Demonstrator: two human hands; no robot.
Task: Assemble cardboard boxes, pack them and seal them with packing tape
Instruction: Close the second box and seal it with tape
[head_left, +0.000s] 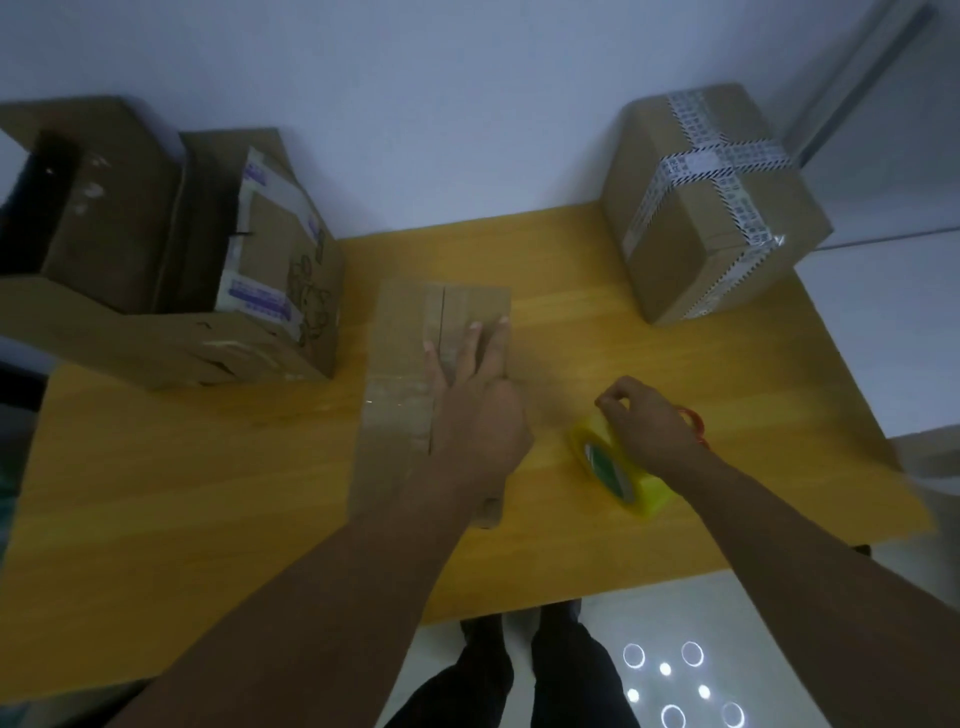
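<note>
Nearest, on the yellow table (208, 467), the right hand (649, 421) curls over the top of a roll of tape (618, 467) that stands on its edge, fingers bent round its rim. The roll looks light and rigid; it is best held by the ring, with the thumb kept off the sticky loose end.

Just to its left, the left hand (478, 410) lies flat on the small cardboard box (400, 332) in the middle of the table, fingers straight, pressing beside the seam where the top flaps meet. A glossy strip of clear tape shows on the near part of the lid. The box appears light and likely to slide, its flaps springy, so a flat palm on top steadies it better than a grip on the sides.

Farther back, a sealed box (711, 218) crossed with printed tape stands at the right, and large open boxes (156, 260) at the left.
</note>
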